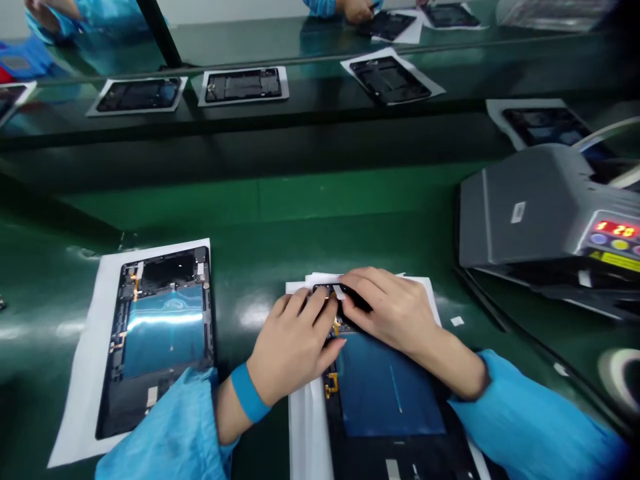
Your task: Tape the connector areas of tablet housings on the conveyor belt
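An opened tablet housing point(395, 393) with a blue battery lies in front of me on white sheets point(305, 427). My left hand point(297, 337) rests on its upper left part, fingers stretched over the top edge and thumb apart, gripping nothing visible. At the same edge, my right hand point(387, 307) has its thumb and fingertips closed by a small white strip of tape point(339, 292). The strip lies between the two hands' fingertips, and the fingers partly cover that corner. Left of my hands, a second opened tablet housing point(165, 320) lies on another white sheet point(83, 400).
A grey tape dispenser point(530, 207) with a red display stands at the right, its cable point(545, 340) running along the bench. A tape roll point(620, 380) lies at the right edge. More housings, such as one tablet point(243, 85), line the raised shelf. Across it, a co-worker's hand point(357, 10) handles another.
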Available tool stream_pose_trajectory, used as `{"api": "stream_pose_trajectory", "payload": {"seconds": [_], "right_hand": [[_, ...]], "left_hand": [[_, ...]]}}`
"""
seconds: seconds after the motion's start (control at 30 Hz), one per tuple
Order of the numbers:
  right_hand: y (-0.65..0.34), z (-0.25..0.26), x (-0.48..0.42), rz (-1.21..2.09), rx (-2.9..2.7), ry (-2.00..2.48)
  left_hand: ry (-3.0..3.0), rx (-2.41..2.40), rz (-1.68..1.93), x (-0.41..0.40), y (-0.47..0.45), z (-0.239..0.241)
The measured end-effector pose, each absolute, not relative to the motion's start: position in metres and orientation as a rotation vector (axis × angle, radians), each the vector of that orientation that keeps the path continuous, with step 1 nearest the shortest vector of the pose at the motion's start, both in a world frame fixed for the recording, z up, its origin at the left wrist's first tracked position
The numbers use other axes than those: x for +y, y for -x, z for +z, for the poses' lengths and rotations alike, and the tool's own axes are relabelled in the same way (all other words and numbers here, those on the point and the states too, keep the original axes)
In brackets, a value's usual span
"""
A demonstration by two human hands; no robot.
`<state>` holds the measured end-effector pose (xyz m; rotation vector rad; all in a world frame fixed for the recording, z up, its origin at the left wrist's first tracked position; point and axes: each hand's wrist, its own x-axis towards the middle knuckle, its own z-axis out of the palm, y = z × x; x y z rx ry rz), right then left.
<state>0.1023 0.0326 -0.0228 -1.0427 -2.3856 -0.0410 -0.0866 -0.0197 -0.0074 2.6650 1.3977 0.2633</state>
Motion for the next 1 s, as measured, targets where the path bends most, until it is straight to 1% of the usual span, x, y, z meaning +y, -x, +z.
{"api": "stream_pose_trajectory", "payload": {"seconds": [0.37,0.67,0.87,1.0], "right_hand": [[-0.1001,-0.0226,0.0339,-0.040,-2.426,1.035],[-0.0995,-0.0218,0.0354,-0.062,-2.491,0.981],[-0.1007,-0.0234,0.0356,-0.017,-2.533,0.929],[-0.0994,-0.0205,0.0345,-0.063,-2.620,0.927]], "left_hand": [[-2.683,1.403,0.348,-0.0201,0.0859,-0.0105],[-2.699,1.422,0.358,-0.0216,0.0848,-0.0109],[-2.712,1.446,0.342,-0.0244,0.0837,-0.0106],[-2.710,1.454,0.335,-0.0269,0.0833,-0.0118]]}}
